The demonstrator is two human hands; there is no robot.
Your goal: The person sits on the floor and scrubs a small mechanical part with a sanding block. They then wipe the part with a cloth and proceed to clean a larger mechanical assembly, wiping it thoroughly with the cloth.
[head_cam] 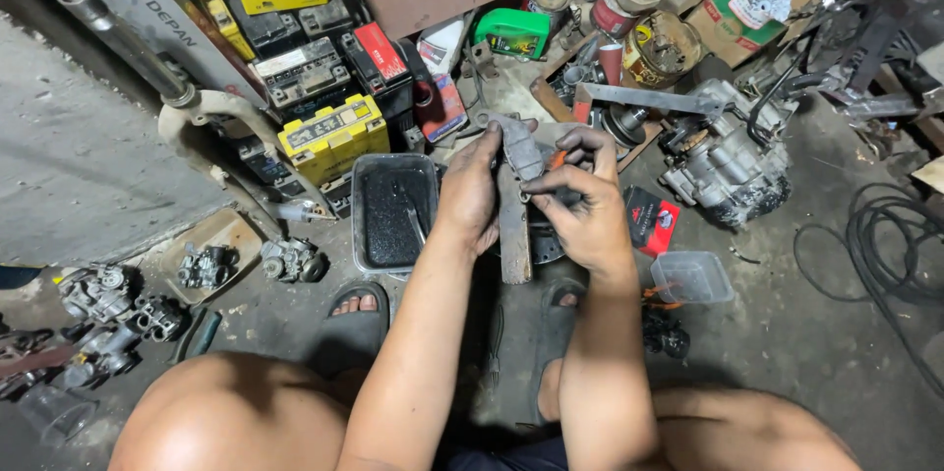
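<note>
Right of the black tray, left hand and right hand together clamp a grey brake pad; engine farther right.

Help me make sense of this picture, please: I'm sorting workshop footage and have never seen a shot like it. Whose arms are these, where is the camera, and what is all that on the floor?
The camera sits on a person's head and looks down, so the bare knees and sandalled feet at the bottom are their own. The left hand and right hand together hold a small grey brake pad over a worn wooden block on the concrete floor. Something small and orange shows by the right fingers; what it is I cannot tell. Left of the hands stands a rectangular tray of dark oily liquid. Beyond it lie motorcycle batteries, one of them yellow. To the right rests a grey engine, nearer an empty clear plastic box. Carburettors sit at far left.
</note>
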